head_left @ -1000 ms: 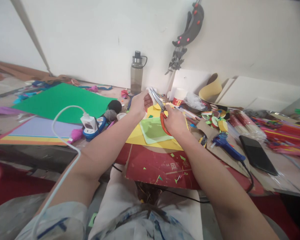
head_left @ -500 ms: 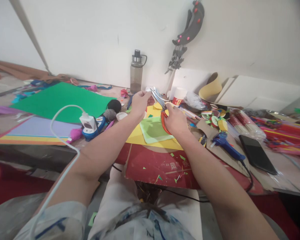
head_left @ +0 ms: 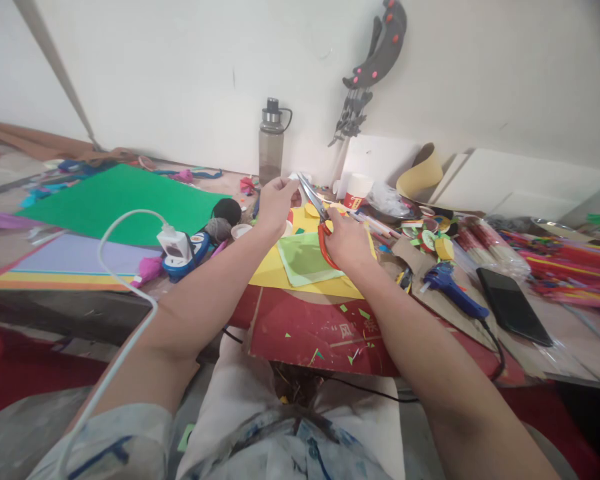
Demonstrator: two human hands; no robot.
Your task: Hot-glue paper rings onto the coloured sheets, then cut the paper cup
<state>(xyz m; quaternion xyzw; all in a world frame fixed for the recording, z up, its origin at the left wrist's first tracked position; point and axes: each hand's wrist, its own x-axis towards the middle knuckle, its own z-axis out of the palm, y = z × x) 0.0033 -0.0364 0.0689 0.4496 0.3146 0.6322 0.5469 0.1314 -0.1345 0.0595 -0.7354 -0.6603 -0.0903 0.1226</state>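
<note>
My right hand [head_left: 349, 241] is closed on the orange handles of a pair of scissors [head_left: 313, 201], whose metal blades point up and to the left. Close to the blade tips, my left hand [head_left: 277, 205] pinches something too small to make out. Below both hands, a light green sheet [head_left: 305, 263] lies on a yellow sheet [head_left: 267, 275], with red cardboard [head_left: 290, 320] under them. Small green scraps are scattered over the cardboard.
A water bottle [head_left: 271, 147] and a paper cup [head_left: 357, 190] stand behind my hands. Green paper [head_left: 130, 200] and a power socket [head_left: 180, 257] are left; a blue glue gun [head_left: 453, 290] and phone [head_left: 513, 305] are right. A white cable crosses my left arm.
The scissors and both hands have shifted slightly to the left. My left hand has tilted a little, and the scissor blades look closer together.
</note>
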